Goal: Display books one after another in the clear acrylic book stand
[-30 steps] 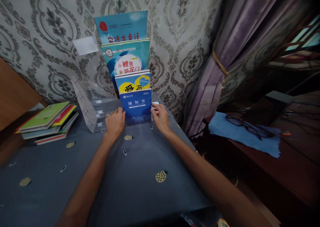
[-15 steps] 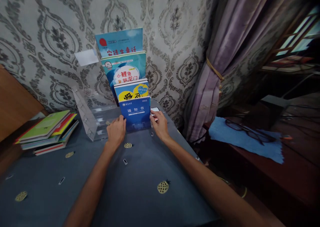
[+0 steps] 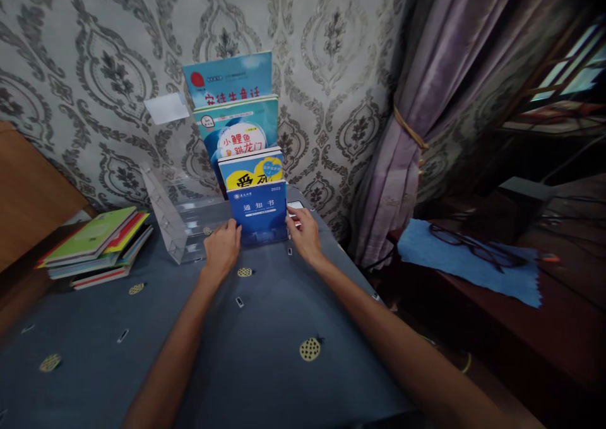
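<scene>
A blue booklet (image 3: 258, 206) stands upright at the front of a clear tiered book rack (image 3: 165, 224). My left hand (image 3: 223, 246) has its curled fingers at the booklet's left edge. At the opposite edge, my right hand (image 3: 303, 230) pinches with thumb and fingers. Behind the booklet rise a yellow-and-blue book (image 3: 243, 178), a teal book (image 3: 237, 123) and a taller blue book (image 3: 227, 79), each on a higher step. Their lower parts are hidden. The rack's left part holds no books.
A pile of books (image 3: 95, 243) lies on the left of the cloth-covered table (image 3: 227, 366). A white object (image 3: 294, 205) is partly hidden behind my right hand. Patterned wall backs the rack. Glasses (image 3: 478, 249) rest on a blue cloth (image 3: 440, 258) at right, near a curtain (image 3: 392, 176).
The view has shifted slightly. Both hands stay at the booklet's sides, and the booklet sits nearly unchanged in the rack, perhaps a touch lower.
</scene>
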{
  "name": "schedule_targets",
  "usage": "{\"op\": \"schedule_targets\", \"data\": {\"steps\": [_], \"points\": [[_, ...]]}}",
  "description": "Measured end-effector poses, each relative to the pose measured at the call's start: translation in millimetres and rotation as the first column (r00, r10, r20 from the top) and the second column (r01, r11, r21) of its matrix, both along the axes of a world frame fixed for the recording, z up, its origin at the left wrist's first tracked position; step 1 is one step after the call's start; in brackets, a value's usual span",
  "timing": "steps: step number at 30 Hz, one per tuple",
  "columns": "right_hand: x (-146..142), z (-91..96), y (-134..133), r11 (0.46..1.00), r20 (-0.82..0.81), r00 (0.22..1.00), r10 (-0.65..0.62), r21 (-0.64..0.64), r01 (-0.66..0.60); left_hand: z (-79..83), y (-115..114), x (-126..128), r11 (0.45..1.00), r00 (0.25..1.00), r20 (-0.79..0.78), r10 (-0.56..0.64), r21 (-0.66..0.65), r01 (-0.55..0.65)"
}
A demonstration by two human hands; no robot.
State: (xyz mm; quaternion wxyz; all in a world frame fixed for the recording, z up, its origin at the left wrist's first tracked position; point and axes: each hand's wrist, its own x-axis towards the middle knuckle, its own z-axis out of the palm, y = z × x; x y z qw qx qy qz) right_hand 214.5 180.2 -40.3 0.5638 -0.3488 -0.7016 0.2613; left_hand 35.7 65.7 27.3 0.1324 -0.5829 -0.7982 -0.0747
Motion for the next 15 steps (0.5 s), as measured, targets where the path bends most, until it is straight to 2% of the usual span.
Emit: {"op": "schedule_targets", "data": {"steps": [5,8,12,15], "points": [[-1.5,-2.6,-0.8,1.000,-0.017,1.000,-0.011,0.011,0.011,-4.6,-6.3,-2.9,1.000,0.999,0.051,-0.016,-0.017,0.017],[-1.4,-2.6,-3.2,0.998,-0.046,0.997,-0.062,0.005,0.062,-10.4,-15.0,-11.0,0.999,0.996,0.079,-0.034,-0.030,0.037],[-1.3,2.7,-11.7,0.990,-0.109,0.984,-0.142,-0.004,0.142,-20.3,-35.9,-34.2,0.998,0.995,0.085,-0.055,-0.011,0.056],[-5.6,7.7,-25.6,0.997,-0.065,0.995,-0.069,0.041,0.072,-26.8,-57.3,-60.4,0.998,0.998,0.066,-0.024,0.051,0.020]]}}
